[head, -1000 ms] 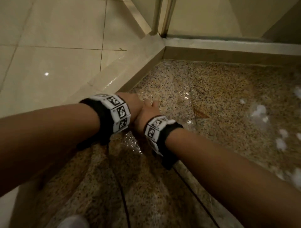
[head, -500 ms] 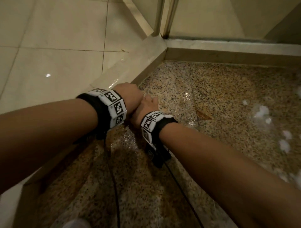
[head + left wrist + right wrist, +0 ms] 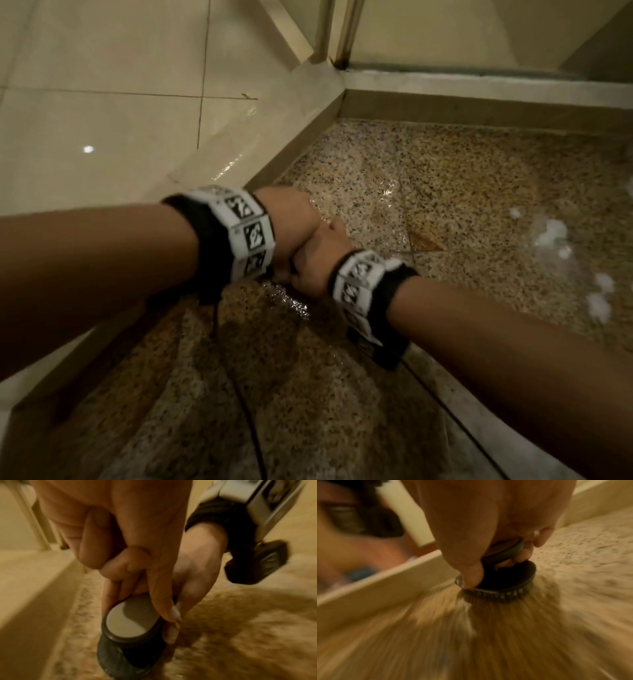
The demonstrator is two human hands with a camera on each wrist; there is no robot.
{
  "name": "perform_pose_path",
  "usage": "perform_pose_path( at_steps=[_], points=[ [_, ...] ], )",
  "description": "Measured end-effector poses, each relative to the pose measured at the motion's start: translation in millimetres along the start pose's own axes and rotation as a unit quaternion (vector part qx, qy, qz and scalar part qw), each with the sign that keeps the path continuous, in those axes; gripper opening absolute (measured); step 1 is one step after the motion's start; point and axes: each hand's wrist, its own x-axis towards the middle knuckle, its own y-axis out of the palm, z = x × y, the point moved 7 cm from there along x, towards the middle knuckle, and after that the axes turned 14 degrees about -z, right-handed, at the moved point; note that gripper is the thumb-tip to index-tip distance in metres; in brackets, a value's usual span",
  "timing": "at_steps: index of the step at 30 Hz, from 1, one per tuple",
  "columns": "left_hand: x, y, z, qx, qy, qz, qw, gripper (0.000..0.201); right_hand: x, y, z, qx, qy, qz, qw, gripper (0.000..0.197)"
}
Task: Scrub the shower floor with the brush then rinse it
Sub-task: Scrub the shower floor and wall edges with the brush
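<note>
Head view shows both hands pressed together low over the wet speckled granite shower floor (image 3: 428,178), near its left cream curb (image 3: 274,137). Right hand (image 3: 488,520) fingers curl round the round black scrub brush (image 3: 505,582) knob, bristles on the floor; left hand (image 3: 111,527) fingers wrap over the right.

Two bare forearms, each with a marker band strapped at the wrist.

The left wrist band (image 3: 251,233) is a ring of flat white panels, each printed with a black square marker, set over a black fabric strap (image 3: 205,240); a thin dark cable (image 3: 246,404) hangs below it. The right wrist band (image 3: 356,284) has the same white panels on a black strap, with a dark boxy camera unit (image 3: 380,349) mounted under it. No sleeves show.
</note>
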Motion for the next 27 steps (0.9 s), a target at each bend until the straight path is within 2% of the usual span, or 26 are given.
perform_pose_path(
  at_steps=[2, 4, 6, 8, 10, 13, 16, 19, 21, 24, 27],
  points=[
    [-3, 2, -14, -0.005, 0.027, 0.010, 1.000, 0.021, -16, 7, -6, -0.012, -0.006, 0.001, 1.000, 0.041],
    [7, -10, -8, 0.003, 0.025, -0.015, 1.000, 0.021, -10, 0, -17, -0.012, 0.032, -0.008, 0.999, 0.041],
    [15, -25, 4, 0.033, 0.039, -0.038, 0.998, 0.031, 6, -5, -25, -0.006, 0.066, -0.010, 0.998, 0.050],
    [18, -31, 2, 0.061, 0.042, -0.047, 0.996, 0.019, 10, -5, -29, 0.009, 0.079, -0.004, 0.997, 0.060],
    [11, -24, -16, 0.055, 0.056, -0.053, 0.995, 0.020, -9, -1, -27, 0.016, 0.049, 0.009, 0.999, 0.057],
    [-14, -2, -50, 0.020, 0.084, -0.013, 0.996, 0.030, -52, 18, -19, -0.029, -0.013, 0.031, 0.999, 0.047],
    [-4, -9, -36, -0.021, 0.024, -0.025, 0.999, 0.031, -43, 8, -38, -0.010, 0.061, 0.015, 0.998, 0.040],
    [16, -32, -26, -0.013, 0.006, -0.067, 0.998, 0.026, -25, -10, -58, -0.006, 0.118, 0.010, 0.993, 0.038],
    [11, -26, -42, -0.031, 0.015, -0.057, 0.998, 0.033, -39, -6, -54, -0.012, 0.092, 0.018, 0.996, 0.036],
    [-17, -1, -73, -0.078, 0.031, 0.002, 0.996, 0.039, -81, 18, -41, -0.005, 0.043, 0.033, 0.999, 0.034],
    [-4, -17, -55, -0.144, -0.022, -0.024, 0.989, 0.034, -63, 8, -61, 0.021, 0.097, -0.002, 0.995, 0.040]
  ],
)
